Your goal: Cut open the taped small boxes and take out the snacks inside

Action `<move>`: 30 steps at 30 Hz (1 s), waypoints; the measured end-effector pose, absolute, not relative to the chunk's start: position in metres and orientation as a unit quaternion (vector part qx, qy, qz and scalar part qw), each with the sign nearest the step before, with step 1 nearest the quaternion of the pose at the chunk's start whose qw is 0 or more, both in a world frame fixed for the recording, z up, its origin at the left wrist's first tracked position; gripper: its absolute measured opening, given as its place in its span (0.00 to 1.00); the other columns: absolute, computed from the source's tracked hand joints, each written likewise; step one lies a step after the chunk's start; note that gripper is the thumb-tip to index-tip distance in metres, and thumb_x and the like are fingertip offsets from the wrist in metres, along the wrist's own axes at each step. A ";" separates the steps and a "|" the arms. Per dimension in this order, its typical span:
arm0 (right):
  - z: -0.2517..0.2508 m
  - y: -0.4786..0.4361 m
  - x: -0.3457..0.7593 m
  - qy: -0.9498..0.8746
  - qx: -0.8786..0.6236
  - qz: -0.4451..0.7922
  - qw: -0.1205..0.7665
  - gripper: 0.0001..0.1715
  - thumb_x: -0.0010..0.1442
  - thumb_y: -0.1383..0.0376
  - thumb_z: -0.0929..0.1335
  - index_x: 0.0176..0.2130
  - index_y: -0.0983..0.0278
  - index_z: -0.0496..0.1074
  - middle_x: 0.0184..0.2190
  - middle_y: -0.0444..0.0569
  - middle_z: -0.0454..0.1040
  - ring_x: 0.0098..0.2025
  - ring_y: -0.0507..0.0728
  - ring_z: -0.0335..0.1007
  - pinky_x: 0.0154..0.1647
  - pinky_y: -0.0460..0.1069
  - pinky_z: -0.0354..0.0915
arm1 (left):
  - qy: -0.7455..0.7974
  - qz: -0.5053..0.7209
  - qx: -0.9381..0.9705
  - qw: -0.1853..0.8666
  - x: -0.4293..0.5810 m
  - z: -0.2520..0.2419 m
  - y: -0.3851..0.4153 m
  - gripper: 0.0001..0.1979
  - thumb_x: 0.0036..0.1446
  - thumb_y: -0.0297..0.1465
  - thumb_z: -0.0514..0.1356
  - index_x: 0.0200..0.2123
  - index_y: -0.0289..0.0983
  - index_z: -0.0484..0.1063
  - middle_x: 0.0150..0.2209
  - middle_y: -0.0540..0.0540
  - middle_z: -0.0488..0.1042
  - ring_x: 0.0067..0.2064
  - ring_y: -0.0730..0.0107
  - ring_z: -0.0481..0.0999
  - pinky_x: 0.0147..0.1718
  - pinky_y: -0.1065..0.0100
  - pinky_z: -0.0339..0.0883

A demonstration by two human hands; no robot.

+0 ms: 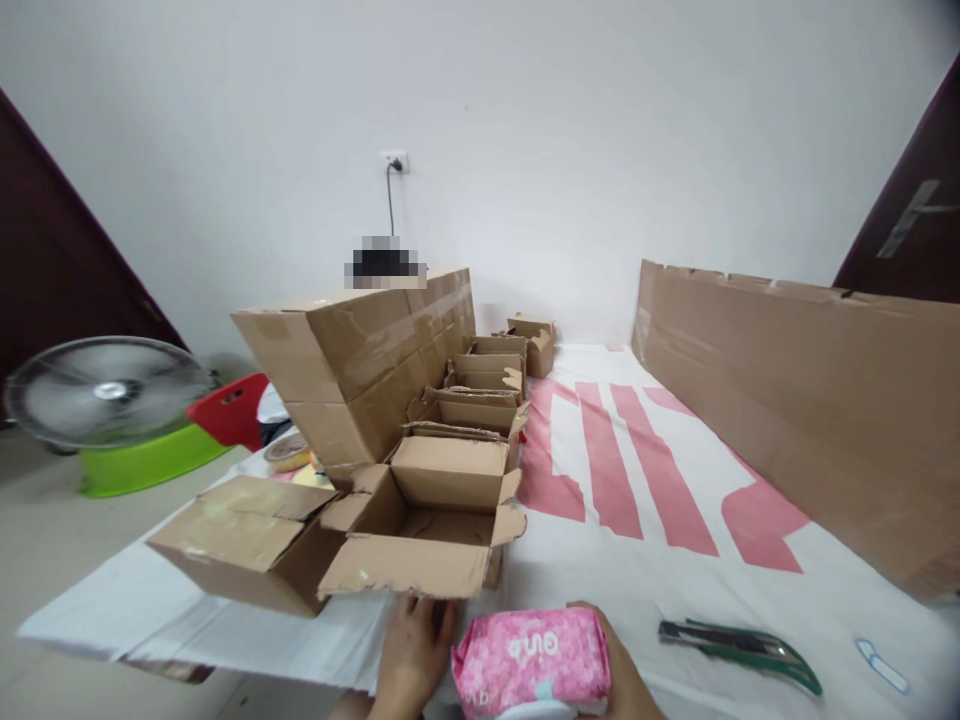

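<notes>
Round fan (112, 392), wall socket (387, 156), dark door (922, 262)

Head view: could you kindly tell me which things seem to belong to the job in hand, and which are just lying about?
Likely part of the job:
pink pack, held in the right hand
nearest open box, the left hand close to its front

Apparently just lying about:
green cutter
tape roll
fan

The nearest open box (448, 489) admits entry from above, between splayed flaps (409, 568).
</notes>
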State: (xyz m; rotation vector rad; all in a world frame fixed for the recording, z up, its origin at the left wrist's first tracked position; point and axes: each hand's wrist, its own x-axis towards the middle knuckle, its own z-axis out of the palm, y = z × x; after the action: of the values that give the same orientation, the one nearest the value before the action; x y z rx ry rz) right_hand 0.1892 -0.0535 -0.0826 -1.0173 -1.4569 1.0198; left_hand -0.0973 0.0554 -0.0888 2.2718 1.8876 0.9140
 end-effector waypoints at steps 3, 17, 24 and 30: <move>-0.082 -0.054 0.189 -0.608 -0.433 0.418 0.517 0.50 0.39 0.55 0.78 0.57 0.60 0.59 0.51 0.58 0.70 0.53 0.70 0.68 0.53 0.58 0.63 | 0.610 0.300 0.733 0.020 -0.096 -0.087 0.055 0.13 0.57 0.36 0.55 0.34 0.35 0.77 0.37 0.37 0.77 0.41 0.52 0.77 0.40 0.55 0.71; -0.074 -0.055 0.187 -0.613 -0.433 0.433 0.499 0.47 0.41 0.56 0.77 0.57 0.60 0.60 0.50 0.57 0.70 0.53 0.68 0.68 0.54 0.58 0.62 | 0.600 0.316 0.735 0.016 -0.096 -0.085 0.054 0.14 0.57 0.38 0.54 0.34 0.37 0.76 0.35 0.38 0.76 0.39 0.53 0.77 0.37 0.55 0.72; -0.071 -0.055 0.184 -0.611 -0.436 0.427 0.504 0.46 0.42 0.54 0.77 0.56 0.59 0.59 0.49 0.55 0.71 0.52 0.68 0.69 0.53 0.58 0.63 | 0.591 0.348 0.728 0.010 -0.095 -0.086 0.055 0.11 0.56 0.39 0.54 0.34 0.39 0.72 0.34 0.40 0.75 0.39 0.53 0.76 0.37 0.55 0.71; -0.072 -0.054 0.186 -0.622 -0.424 0.420 0.506 0.46 0.43 0.56 0.77 0.57 0.59 0.59 0.50 0.56 0.71 0.52 0.68 0.69 0.54 0.58 0.64 | 0.576 0.384 0.721 -0.019 -0.097 -0.090 0.056 0.11 0.56 0.42 0.54 0.33 0.40 0.67 0.33 0.40 0.73 0.41 0.50 0.74 0.38 0.53 0.70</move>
State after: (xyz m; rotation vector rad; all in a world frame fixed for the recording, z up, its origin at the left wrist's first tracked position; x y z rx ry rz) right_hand 0.1864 -0.0539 -0.0721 -1.0230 -1.5011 1.0140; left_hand -0.0965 0.0556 -0.0897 2.2924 1.8333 1.2225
